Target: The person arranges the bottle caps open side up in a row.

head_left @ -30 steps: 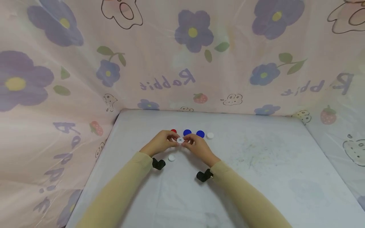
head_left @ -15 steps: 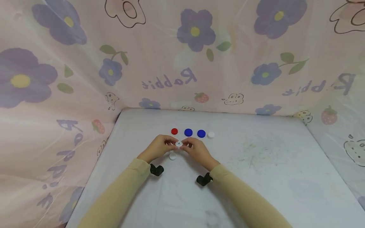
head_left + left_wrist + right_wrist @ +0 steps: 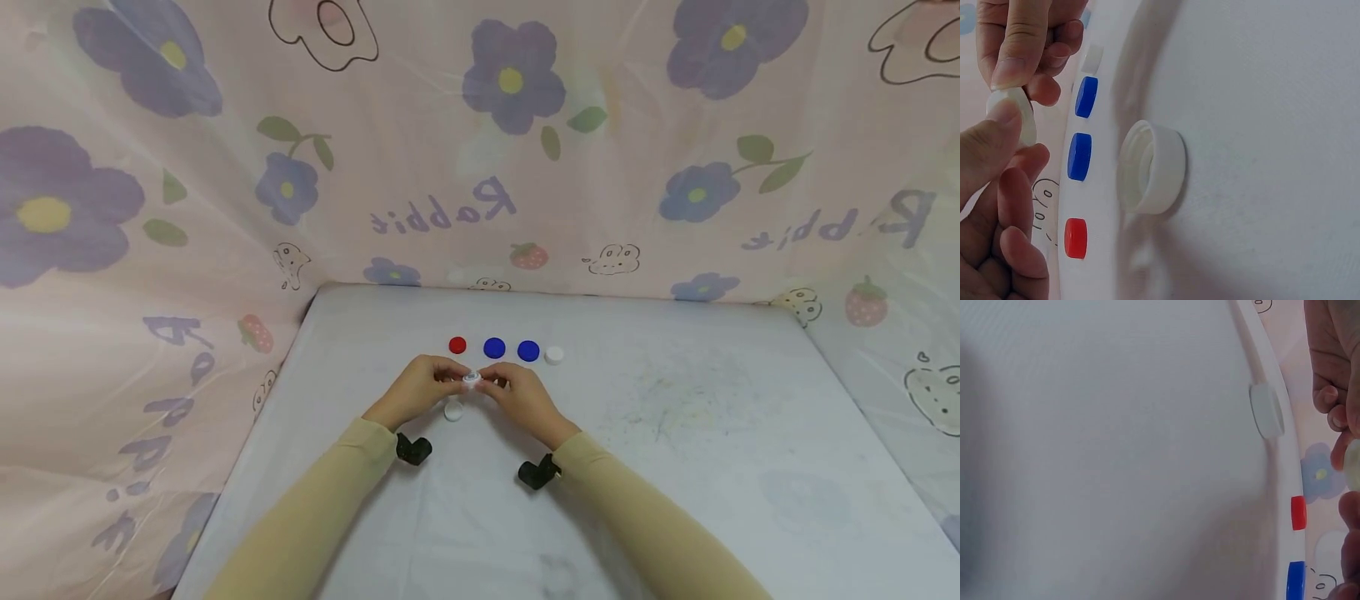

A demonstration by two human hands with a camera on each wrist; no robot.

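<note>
A small white bottle cap (image 3: 472, 380) with a printed mark on its top is held up between both hands. My left hand (image 3: 422, 388) pinches its left side between thumb and fingers, and my right hand (image 3: 521, 400) pinches the right side. The left wrist view shows the cap (image 3: 1025, 122) tilted, partly covered by the thumbs. Just below the hands, a second white cap (image 3: 453, 411) lies on the table, its hollow side showing in the left wrist view. Only an edge of the held cap (image 3: 1354, 465) enters the right wrist view.
Behind the hands, a red cap (image 3: 457, 345), two blue caps, one left (image 3: 494, 348) and one right (image 3: 528, 351), and a white cap (image 3: 554, 356) form a row on the white table (image 3: 675, 467). A flower-printed curtain (image 3: 420, 150) surrounds the table's back and sides.
Both hands have come slightly nearer the body with the cap, uncovering the red cap and the left blue one. The cap's printed top has tipped, showing less from above.
</note>
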